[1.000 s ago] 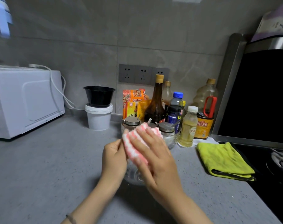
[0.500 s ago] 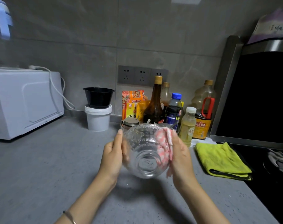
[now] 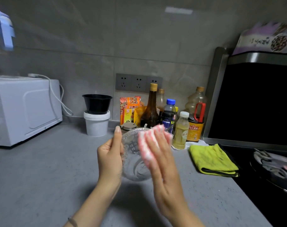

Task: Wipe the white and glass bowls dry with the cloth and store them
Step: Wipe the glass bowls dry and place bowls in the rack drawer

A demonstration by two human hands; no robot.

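A clear patterned glass bowl (image 3: 133, 161) is held above the grey counter, tilted on its side. My left hand (image 3: 110, 158) grips its left rim, thumb up along the edge. My right hand (image 3: 162, 164) presses a pink-and-white checked cloth (image 3: 147, 141) flat against the bowl's right side, fingers straight and blurred with motion. No white bowl shows in this view.
Bottles and seasoning packets (image 3: 164, 117) crowd the back behind the bowl. A black bowl on a white tub (image 3: 96, 122) stands left of them, a white microwave (image 3: 23, 108) further left. A yellow-green towel (image 3: 213, 159) lies at right beside the black stove (image 3: 262, 161).
The bowl has turned in my hands. My right hand with the cloth swept from the bowl's right side over its upper face, and the fingers now lie flatter across it.
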